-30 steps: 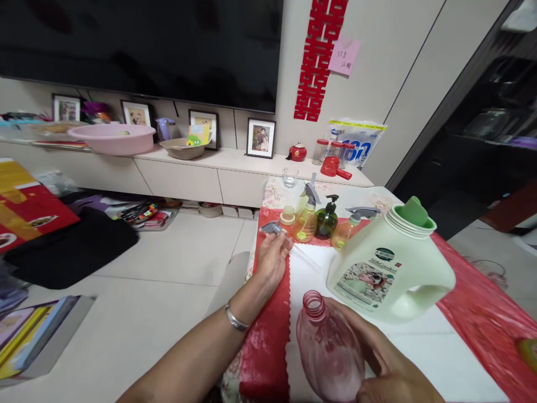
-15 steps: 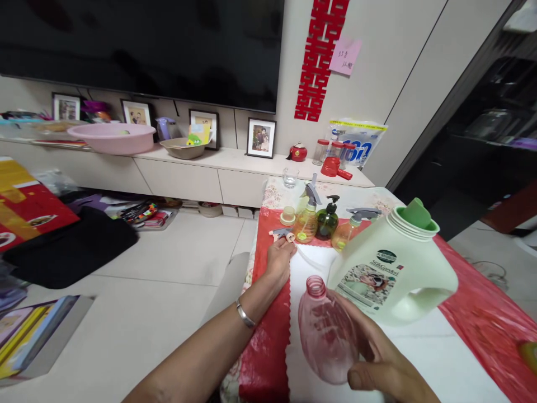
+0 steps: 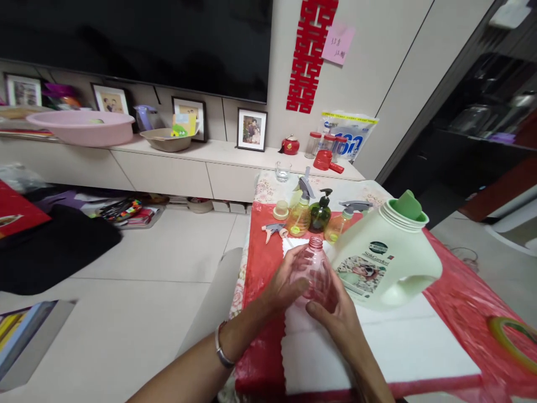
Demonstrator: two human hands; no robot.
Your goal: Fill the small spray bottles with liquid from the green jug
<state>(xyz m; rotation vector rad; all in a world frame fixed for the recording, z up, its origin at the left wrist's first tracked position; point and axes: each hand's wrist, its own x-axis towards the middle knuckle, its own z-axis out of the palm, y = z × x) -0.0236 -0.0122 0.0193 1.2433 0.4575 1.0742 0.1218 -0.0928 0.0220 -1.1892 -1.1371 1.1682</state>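
Both hands were wrapped around the pink bottle, which stood upright over the white sheet near the front of the table. The left hand curled in from the left, its fingers bent against the bottle's side and its thumb lying across the front. The right hand gripped from lower right, with its thumb pressed on the bottle's lower front and its other fingers hidden behind the bottle. Neither hand was open; each was closed on the clear pink plastic. The bottle's threaded neck stood uncapped above the fingers. A silver bracelet sat on the left wrist.

Just to the right of the bottle, a pale green detergent jug leaned, its green spout up. Behind the hands, a loose spray head lay on the red cloth. Beside the spray head stood a yellow spray bottle, a dark green pump bottle and an orange spray bottle. A roll of tape lay well apart at the right edge.
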